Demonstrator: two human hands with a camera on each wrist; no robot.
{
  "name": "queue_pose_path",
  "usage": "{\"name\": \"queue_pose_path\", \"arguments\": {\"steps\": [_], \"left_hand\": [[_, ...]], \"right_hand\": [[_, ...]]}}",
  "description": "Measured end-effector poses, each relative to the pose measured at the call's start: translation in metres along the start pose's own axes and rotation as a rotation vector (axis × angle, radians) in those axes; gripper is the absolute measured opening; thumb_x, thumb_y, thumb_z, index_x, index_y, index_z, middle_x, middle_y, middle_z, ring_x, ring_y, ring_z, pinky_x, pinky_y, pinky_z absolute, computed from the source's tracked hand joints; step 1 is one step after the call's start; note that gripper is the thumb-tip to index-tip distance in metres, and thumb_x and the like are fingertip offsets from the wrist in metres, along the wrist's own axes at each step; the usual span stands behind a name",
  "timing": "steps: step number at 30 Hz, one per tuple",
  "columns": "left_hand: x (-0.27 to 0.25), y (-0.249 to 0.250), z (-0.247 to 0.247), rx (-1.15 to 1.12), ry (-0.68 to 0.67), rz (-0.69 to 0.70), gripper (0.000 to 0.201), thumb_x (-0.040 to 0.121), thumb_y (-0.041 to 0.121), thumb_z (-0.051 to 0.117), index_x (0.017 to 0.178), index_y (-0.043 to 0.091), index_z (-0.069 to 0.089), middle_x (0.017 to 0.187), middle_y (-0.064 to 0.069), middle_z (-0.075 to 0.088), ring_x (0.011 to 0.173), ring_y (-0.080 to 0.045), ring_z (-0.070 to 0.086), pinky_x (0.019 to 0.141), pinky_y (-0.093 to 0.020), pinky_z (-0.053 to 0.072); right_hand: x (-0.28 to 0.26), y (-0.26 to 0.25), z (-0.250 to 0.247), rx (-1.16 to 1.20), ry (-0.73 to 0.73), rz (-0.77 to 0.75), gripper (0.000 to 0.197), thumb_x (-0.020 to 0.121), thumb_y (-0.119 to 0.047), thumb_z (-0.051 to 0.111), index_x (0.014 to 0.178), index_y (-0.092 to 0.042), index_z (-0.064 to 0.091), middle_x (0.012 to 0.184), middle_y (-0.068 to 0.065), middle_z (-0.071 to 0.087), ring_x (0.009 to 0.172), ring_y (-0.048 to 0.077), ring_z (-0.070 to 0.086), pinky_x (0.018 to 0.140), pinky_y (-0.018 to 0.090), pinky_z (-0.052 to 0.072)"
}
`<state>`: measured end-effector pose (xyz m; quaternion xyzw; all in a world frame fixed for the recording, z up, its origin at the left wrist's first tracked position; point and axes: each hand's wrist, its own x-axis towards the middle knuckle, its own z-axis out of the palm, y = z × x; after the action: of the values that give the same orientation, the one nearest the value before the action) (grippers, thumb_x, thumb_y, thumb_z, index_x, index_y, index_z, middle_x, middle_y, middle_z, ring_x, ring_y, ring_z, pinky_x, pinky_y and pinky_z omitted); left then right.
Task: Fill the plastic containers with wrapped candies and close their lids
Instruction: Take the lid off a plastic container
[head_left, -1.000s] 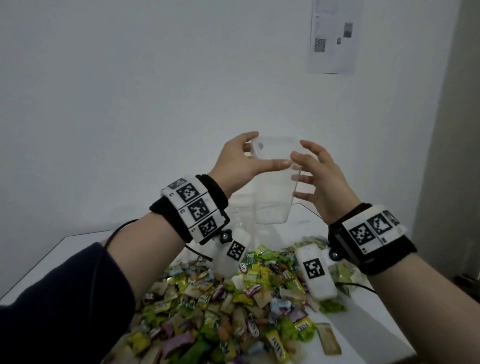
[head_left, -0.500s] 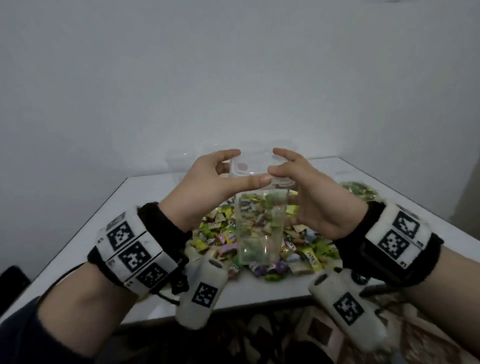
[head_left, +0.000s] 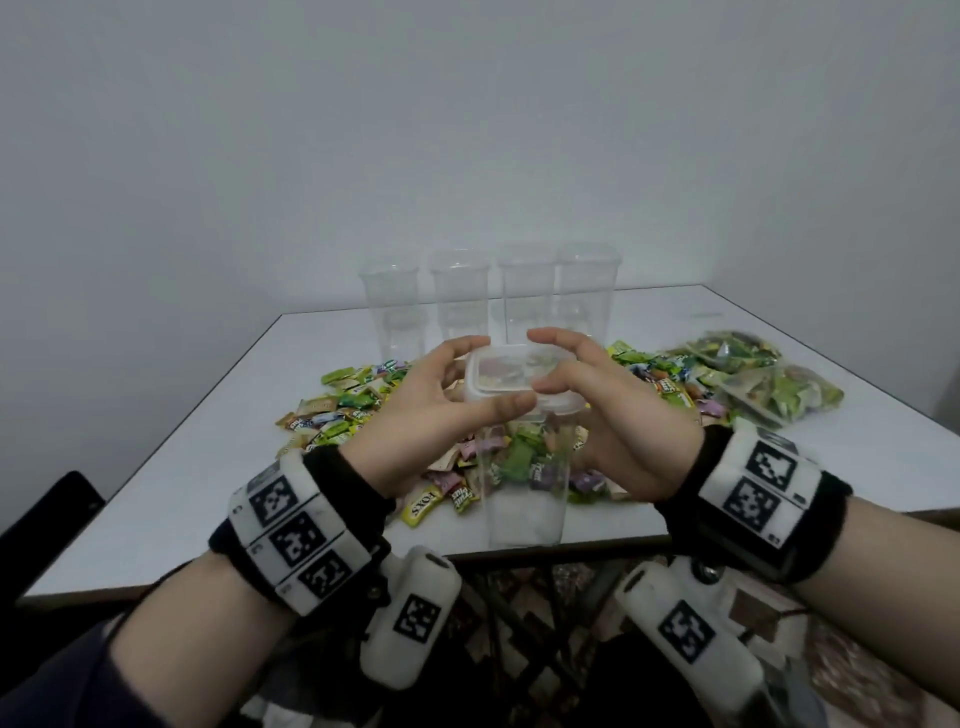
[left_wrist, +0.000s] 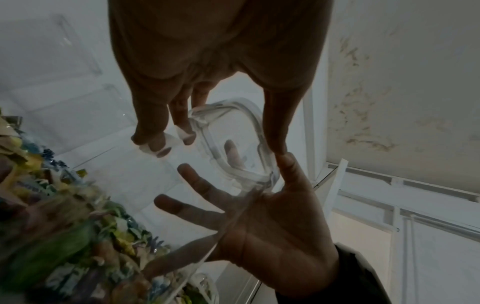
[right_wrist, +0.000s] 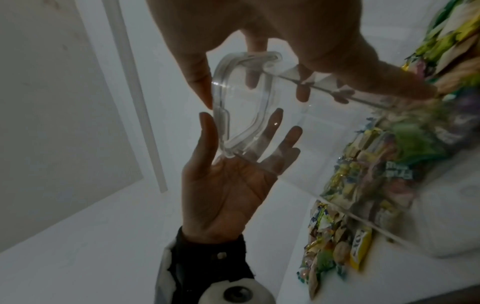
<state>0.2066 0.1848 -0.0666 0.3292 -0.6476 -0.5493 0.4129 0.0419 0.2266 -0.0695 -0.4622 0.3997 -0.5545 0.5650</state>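
Both hands gripped one clear container (head_left: 524, 493) at its lid (head_left: 511, 382), held above the desk (head_left: 218, 467) near edge: left hand (head_left: 431, 415) at 9 o'clock, right hand (head_left: 613, 421) at 3, fingers spread around the rim. Candies (head_left: 343, 410) piled behind; four empty containers (head_left: 460, 296) at 12.

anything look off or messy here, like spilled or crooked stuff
Nothing looks damaged. The wrapped candies lie in a loose heap on the table rather than in anything. The clear container held by the left hand and right hand stands upright, its lid on top.
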Motion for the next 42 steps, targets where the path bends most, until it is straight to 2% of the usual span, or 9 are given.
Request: {"name": "queue_pose_path", "arguments": {"steps": [4,10,18,22,28,31,37,40,42], "left_hand": [[0.021,-0.003,-0.004,-0.025,-0.004,-0.027,0.087,0.050,0.025,0.080,0.130,0.017,0.045,0.117,-0.002,0.058,0.093,-0.012,0.068,0.083,-0.031,0.055],[0.060,-0.009,-0.015,-0.153,-0.022,-0.079,0.075,0.054,0.009,0.076,0.122,0.015,0.047,0.107,-0.003,0.056,0.075,-0.009,0.069,0.061,-0.025,0.055],[0.114,-0.019,-0.028,-0.176,0.010,-0.116,0.058,0.074,-0.005,0.070,0.123,0.017,0.047,0.110,-0.003,0.056,0.085,-0.015,0.066,0.068,-0.027,0.055],[0.132,-0.024,-0.030,-0.183,0.022,-0.112,0.059,0.076,-0.006,0.069,0.124,0.019,0.045,0.115,-0.007,0.054,0.092,-0.023,0.063,0.081,-0.039,0.054],[0.140,-0.028,-0.032,-0.193,0.012,-0.101,0.067,0.074,-0.005,0.070,0.129,0.017,0.041,0.116,-0.009,0.054,0.091,-0.021,0.063,0.074,-0.036,0.054],[0.139,-0.028,-0.031,-0.201,0.008,-0.091,0.073,0.075,-0.005,0.069,0.136,0.013,0.035,0.118,-0.011,0.054,0.095,-0.024,0.062,0.068,-0.032,0.054],[0.137,-0.033,-0.029,-0.154,0.041,-0.076,0.075,0.077,0.003,0.072,0.141,0.018,0.036,0.119,-0.005,0.058,0.098,-0.017,0.064,0.076,-0.027,0.054],[0.136,-0.031,-0.034,-0.064,0.039,-0.079,0.083,0.075,0.012,0.077,0.145,0.020,0.032,0.125,-0.006,0.058,0.109,-0.019,0.062,0.095,-0.035,0.050],[0.136,-0.028,-0.038,0.056,0.047,-0.053,0.089,0.072,0.024,0.080,0.147,0.022,0.031,0.119,0.001,0.060,0.106,-0.009,0.062,0.090,-0.026,0.051]], "right_hand": [[0.019,-0.001,0.000,0.065,0.022,-0.010,0.033,0.083,-0.001,0.048,0.105,-0.023,0.057,0.104,0.016,0.055,0.077,0.028,0.057,0.064,0.036,0.047],[0.056,-0.005,-0.004,0.015,0.120,0.000,0.028,0.080,0.000,0.050,0.098,-0.021,0.057,0.090,0.009,0.055,0.056,0.017,0.055,0.043,0.022,0.044],[0.105,-0.011,-0.011,-0.060,0.190,0.050,0.026,0.075,-0.006,0.054,0.089,-0.026,0.061,0.106,0.008,0.052,0.088,0.029,0.049,0.068,0.038,0.042],[0.125,-0.016,-0.014,-0.063,0.196,0.086,0.025,0.073,-0.006,0.053,0.085,-0.026,0.060,0.103,0.008,0.051,0.086,0.028,0.047,0.061,0.032,0.041],[0.150,-0.017,-0.020,-0.166,0.141,0.075,0.018,0.077,-0.008,0.060,0.086,-0.019,0.049,0.096,0.013,0.051,0.071,0.026,0.054,0.058,0.036,0.047],[0.160,-0.014,-0.020,-0.288,0.190,-0.030,0.025,0.081,-0.016,0.070,0.085,-0.016,0.046,0.098,0.020,0.057,0.081,0.029,0.057,0.074,0.048,0.050],[0.161,-0.018,-0.028,-0.388,0.042,-0.018,0.020,0.086,-0.023,0.065,0.102,-0.021,0.052,0.095,0.008,0.063,0.080,0.020,0.058,0.060,0.031,0.049],[0.161,-0.016,-0.028,-0.403,0.059,-0.040,0.022,0.086,-0.022,0.065,0.106,-0.020,0.057,0.110,0.020,0.062,0.090,0.029,0.061,0.075,0.042,0.051],[0.161,-0.014,-0.028,-0.411,0.078,-0.047,0.025,0.086,-0.022,0.065,0.109,-0.019,0.058,0.116,0.022,0.061,0.102,0.036,0.061,0.090,0.051,0.049]]}}
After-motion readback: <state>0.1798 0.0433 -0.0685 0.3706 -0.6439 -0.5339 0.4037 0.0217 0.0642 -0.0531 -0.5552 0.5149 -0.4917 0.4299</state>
